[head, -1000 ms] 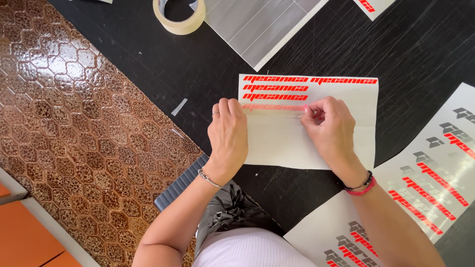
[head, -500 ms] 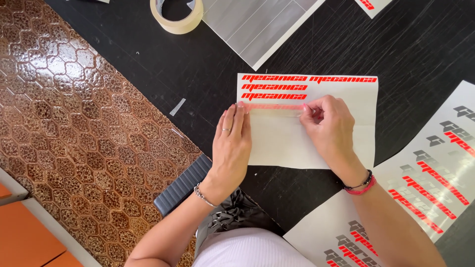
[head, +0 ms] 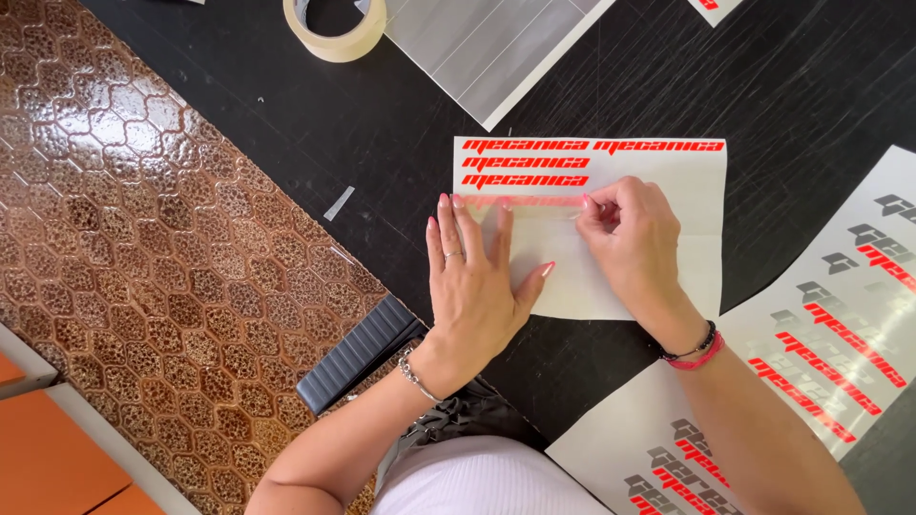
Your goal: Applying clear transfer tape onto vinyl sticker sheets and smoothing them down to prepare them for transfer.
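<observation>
My left hand (head: 474, 286) lies flat, fingers spread, pressing the sheet (head: 668, 238) onto the counter (head: 286, 143); my right hand (head: 634, 243) pinches a strip (head: 525, 201), fingertips together.

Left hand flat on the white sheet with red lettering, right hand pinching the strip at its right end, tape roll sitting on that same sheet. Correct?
Not quite. The head view shows the tape roll on the black table, apart from the white sheet. The rest holds: left hand flat on the sheet, right hand pinching the strip at its right end.
</observation>
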